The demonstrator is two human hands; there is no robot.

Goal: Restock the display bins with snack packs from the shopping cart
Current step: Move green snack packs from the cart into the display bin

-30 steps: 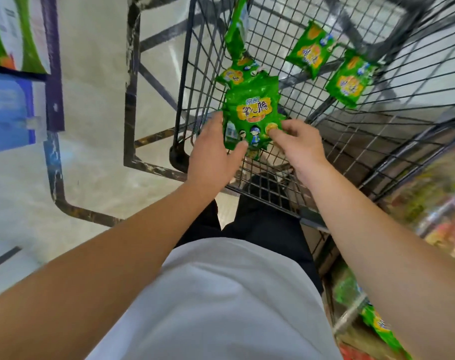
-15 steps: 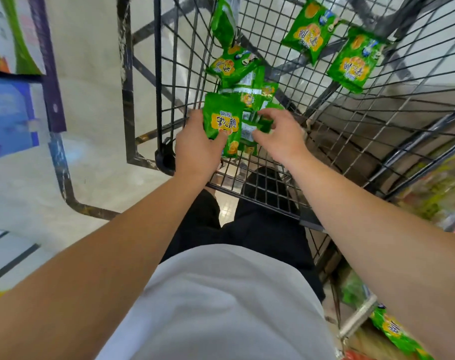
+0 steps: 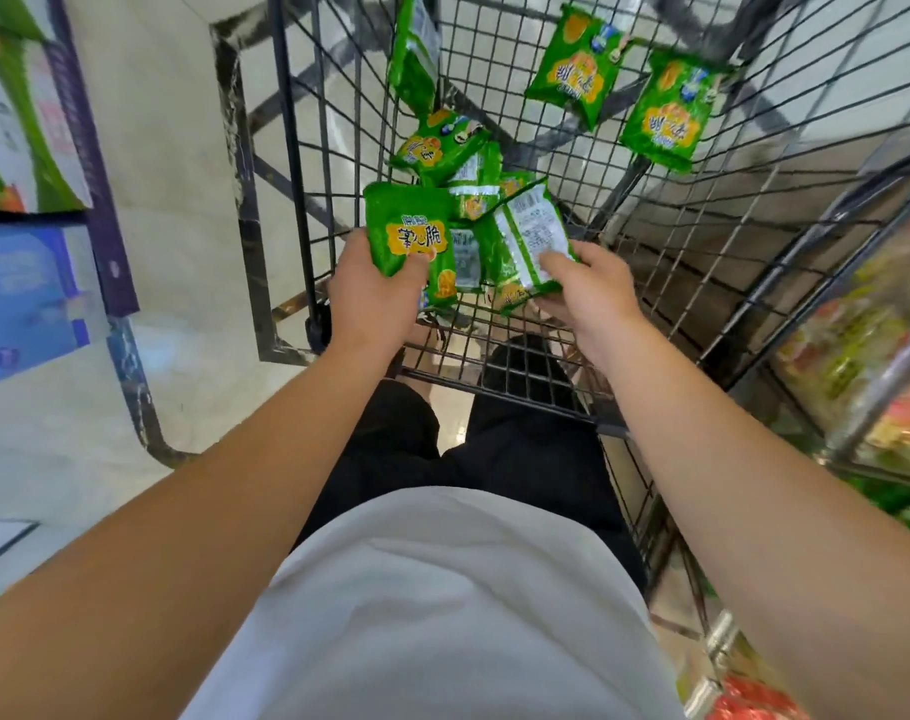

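Both my hands reach into a black wire shopping cart [image 3: 702, 262]. My left hand [image 3: 375, 298] grips a green snack pack [image 3: 406, 231] with its yellow label facing up. A second green pack [image 3: 525, 236], turned so its white barcode side shows, is held by my right hand [image 3: 593, 298]. More green packs [image 3: 473, 184] lie piled just beyond my hands. Two loose packs [image 3: 577, 70] [image 3: 666, 116] lie at the cart's far right, and another [image 3: 414, 49] leans against the far left wall.
Display bins [image 3: 868, 345] with colourful snack bags stand at the right edge, beside the cart. A purple-framed stand with blue and green boxes [image 3: 27, 283] is on the left. Pale tiled floor [image 3: 183, 148] lies between that stand and the cart.
My right hand has picked up a separate pack and turned it barcode side up. My left hand keeps its pack. The hands have drawn slightly apart.
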